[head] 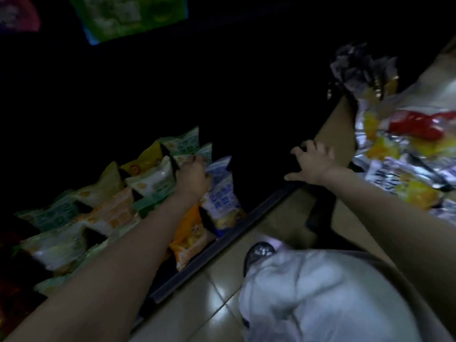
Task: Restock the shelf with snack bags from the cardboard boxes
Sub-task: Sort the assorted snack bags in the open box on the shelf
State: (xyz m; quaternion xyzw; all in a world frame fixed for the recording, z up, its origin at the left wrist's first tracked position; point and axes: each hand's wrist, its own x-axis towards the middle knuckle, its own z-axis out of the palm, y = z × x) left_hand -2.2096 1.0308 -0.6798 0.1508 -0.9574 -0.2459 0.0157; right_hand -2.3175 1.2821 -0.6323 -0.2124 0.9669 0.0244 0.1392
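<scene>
My left hand (193,177) reaches into the low, dark shelf and its curled fingers grip the top of a pale green snack bag (187,154) among the upright bags. A blue and white bag (222,193) stands right beside that hand, with an orange bag (191,239) in front of it. My right hand (312,162) hovers with spread fingers and holds nothing, just above the near wall of the cardboard box (338,134). Several silver, yellow and red snack bags (404,154) lie piled in the box at the right.
The shelf's dark front rail (222,253) runs diagonally across the middle. Rows of green, yellow and white bags (103,208) fill the shelf's left part. A green bag (128,16) hangs above. My white trouser leg and shoe (259,253) are on the tiled floor (197,304).
</scene>
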